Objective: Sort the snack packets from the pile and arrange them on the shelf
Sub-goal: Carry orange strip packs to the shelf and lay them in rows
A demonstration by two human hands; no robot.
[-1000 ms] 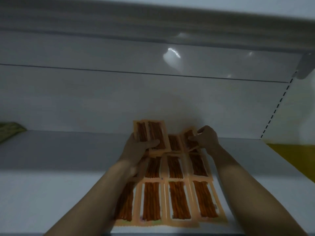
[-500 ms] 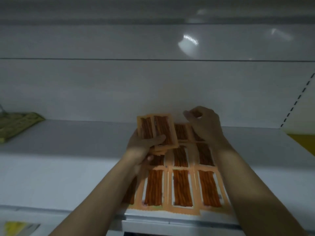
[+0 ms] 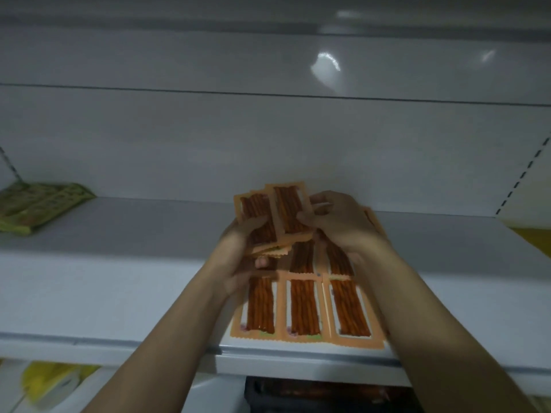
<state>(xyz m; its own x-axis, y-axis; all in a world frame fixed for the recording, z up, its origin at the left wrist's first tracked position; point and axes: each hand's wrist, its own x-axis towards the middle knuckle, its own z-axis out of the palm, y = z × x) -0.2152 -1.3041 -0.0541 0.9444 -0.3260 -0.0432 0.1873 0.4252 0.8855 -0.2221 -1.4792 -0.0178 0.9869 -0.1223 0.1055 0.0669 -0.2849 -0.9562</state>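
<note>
Left hand (image 3: 238, 251) grips fanned stack of packets (image 3: 259, 216) above shelf (image 3: 119, 278), thumb clamped across front, serving as supply. Right hand (image 3: 343, 225) pinches top packet (image 3: 290, 208) edge, apparently drawing it for laid rows (image 3: 304, 308) beneath.

left hand (image 3: 238, 251) | left forearm (image 3: 167, 338) | right hand (image 3: 346, 231) | right forearm (image 3: 432, 323) | all bare

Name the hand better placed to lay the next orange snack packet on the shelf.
Likely the right hand: it pinches the top orange snack packet, while the left hand grips the fanned stack.
</note>
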